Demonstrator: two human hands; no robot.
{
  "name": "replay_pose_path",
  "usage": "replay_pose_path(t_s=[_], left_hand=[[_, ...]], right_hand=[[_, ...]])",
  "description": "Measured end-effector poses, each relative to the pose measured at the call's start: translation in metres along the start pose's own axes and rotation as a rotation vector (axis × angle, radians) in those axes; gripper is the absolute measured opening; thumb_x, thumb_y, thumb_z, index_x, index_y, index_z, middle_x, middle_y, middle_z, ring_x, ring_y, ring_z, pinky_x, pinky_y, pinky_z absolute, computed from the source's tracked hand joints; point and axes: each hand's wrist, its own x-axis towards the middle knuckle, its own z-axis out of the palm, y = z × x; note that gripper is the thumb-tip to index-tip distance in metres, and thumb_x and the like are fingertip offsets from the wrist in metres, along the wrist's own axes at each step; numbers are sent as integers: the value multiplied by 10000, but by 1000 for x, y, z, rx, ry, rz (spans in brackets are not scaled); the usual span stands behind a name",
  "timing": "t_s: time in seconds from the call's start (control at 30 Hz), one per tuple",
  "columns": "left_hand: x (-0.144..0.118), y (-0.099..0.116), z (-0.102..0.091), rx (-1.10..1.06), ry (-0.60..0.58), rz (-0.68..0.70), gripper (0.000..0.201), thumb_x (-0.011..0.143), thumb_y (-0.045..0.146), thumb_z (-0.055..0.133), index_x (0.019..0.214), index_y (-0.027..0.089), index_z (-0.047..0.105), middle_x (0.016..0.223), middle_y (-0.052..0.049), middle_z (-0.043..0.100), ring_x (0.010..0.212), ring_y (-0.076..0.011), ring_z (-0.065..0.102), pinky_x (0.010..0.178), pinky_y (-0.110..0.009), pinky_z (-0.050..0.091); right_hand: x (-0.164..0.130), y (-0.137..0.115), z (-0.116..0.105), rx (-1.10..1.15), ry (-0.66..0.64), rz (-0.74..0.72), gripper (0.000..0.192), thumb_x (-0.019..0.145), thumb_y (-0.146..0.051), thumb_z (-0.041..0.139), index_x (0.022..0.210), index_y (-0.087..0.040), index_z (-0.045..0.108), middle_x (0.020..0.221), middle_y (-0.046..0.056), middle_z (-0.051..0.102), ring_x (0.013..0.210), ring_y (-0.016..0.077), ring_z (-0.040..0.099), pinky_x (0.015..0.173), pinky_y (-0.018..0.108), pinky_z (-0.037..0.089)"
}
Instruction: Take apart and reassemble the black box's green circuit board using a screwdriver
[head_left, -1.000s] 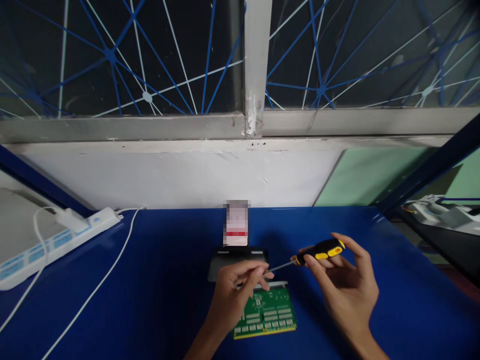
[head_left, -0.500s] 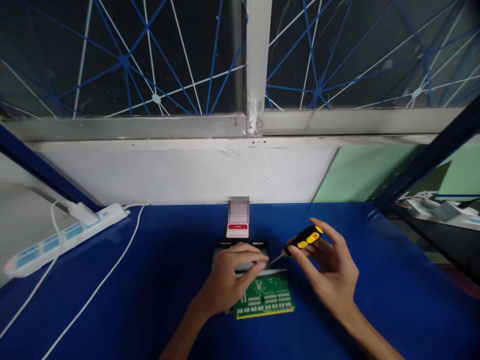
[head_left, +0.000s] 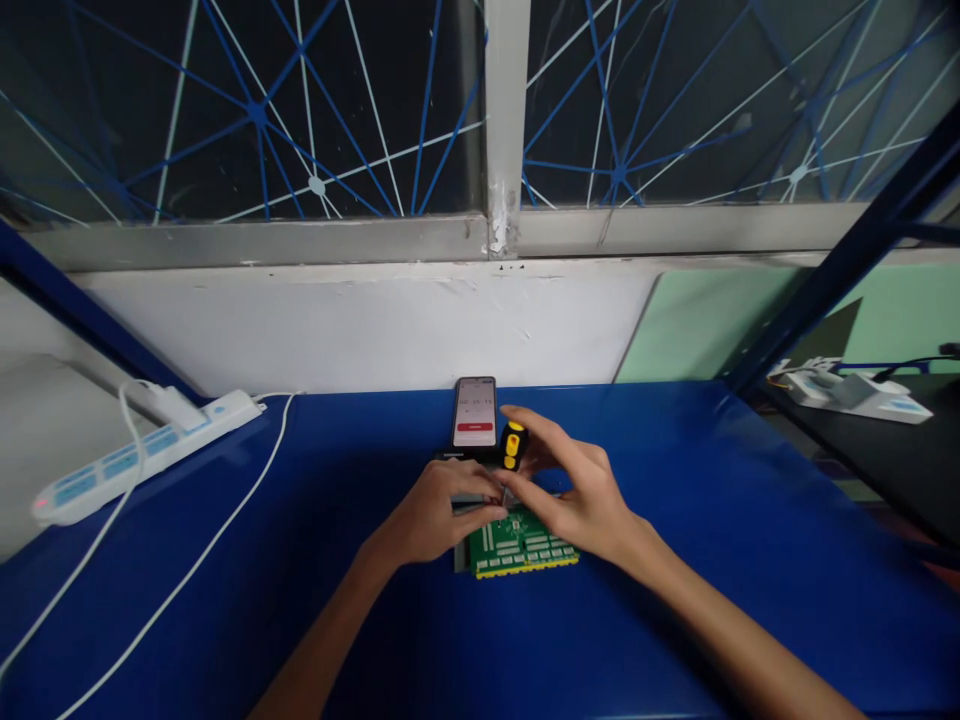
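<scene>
A black and yellow screwdriver stands nearly upright in my right hand, its shaft pointing down at the back edge of a green circuit board. My left hand is closed in a pinch beside the screwdriver's tip, over the board's back left part. Whatever lies between those fingertips is too small to make out. The board lies flat on the blue table with its yellow-edged side toward me. Behind it, a dark and grey part is mostly covered by my hands.
A phone showing a timer leans at the back of the blue table, near the white wall. On the left lies a white power strip with a white cable trailing forward. Blue frame posts rise at both sides.
My right hand has moved left with the screwdriver, which has turned from slanted to nearly upright beside my left fingertips. My left hand stays pinched at the board. The view has shifted slightly.
</scene>
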Motion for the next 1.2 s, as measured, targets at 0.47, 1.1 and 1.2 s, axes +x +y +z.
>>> replay_pose_path(t_s=[0.47,1.1,1.2], left_hand=[[-11,-20,-5,14,1,-15,104,832,188,666,864,234,754,919,-4,743,843,-161,675,803,-267,486],[-12,-28,2,96,32,6,8,788,200,727,794,197,723,840,-1,733,782,-158,668,743,-254,474],[-11,-27,3,102,60,27,75,795,184,719,720,184,710,797,0,729,743,-148,661,728,-246,475]], right_hand=[[-6,10,21,-67,-43,-108,493,931,-250,566,1391,-208,394,1029,65,687,731,150,677,657,308,585],[-7,10,23,-98,-97,-106,488,942,-257,551,1398,-211,383,1071,68,691,793,161,687,714,311,577],[-6,8,23,-106,-92,-107,491,926,-271,561,1383,-198,399,1075,74,685,822,175,678,709,317,567]])
